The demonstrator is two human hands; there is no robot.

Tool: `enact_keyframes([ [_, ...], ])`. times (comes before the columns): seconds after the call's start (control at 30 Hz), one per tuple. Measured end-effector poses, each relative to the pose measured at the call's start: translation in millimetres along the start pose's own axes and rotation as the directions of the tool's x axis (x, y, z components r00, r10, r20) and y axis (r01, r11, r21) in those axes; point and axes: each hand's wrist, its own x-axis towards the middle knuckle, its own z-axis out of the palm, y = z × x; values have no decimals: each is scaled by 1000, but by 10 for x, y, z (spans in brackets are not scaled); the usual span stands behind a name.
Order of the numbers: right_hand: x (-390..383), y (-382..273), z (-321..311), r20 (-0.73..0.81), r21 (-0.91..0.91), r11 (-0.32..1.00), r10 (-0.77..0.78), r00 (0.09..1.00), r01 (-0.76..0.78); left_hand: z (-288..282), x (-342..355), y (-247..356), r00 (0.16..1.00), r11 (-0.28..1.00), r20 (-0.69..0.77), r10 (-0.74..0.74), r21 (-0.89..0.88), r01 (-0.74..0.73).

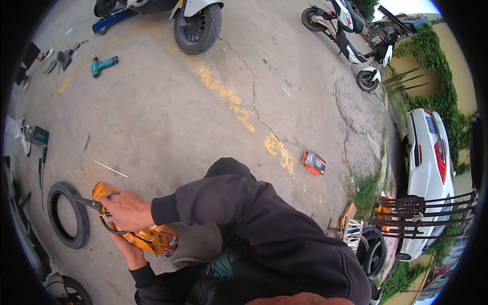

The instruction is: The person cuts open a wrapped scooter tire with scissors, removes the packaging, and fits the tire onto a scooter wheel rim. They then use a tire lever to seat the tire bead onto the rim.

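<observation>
My right hand [128, 209] is closed around the handles of a pair of scissors [90, 203], whose dark blades point left. Right beside it is an orange plastic bag [158, 241] with dark print, crumpled at its lower end. From below, my left hand [130, 252] grips this bag, its fingers partly hidden behind the bag and the scissors' handle loop. On the ground just left of the blades lies a black tyre [54, 227]; the blade tips overlap its rim in the picture.
A thin stick [111, 169] lies beyond my hands. Farther off are a teal cordless drill [104, 66], a red and black box [313, 162] and a scooter's front wheel [199, 29]. A screwdriver [43, 156] lies at the left. A white car [429, 152] stands right.
</observation>
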Motion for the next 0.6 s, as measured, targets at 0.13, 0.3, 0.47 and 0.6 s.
enact_keyframes([
  [0.13,17,-7,82,-43,-23,1000,-19,999,18,56,-11,13,999,999,-45,20,-30,-21],
  [0.3,-5,-64,56,4,-46,999,-28,1000,28,-10,-12,8,998,999,-21,51,20,-50],
  [0.47,-26,-70,47,-11,-51,998,-20,1000,20,59,-40,-10,994,997,-74,76,36,-73],
  [0.6,4,-84,96,3,-18,999,-42,999,42,159,-117,69,997,1000,-81,11,-24,-13],
])
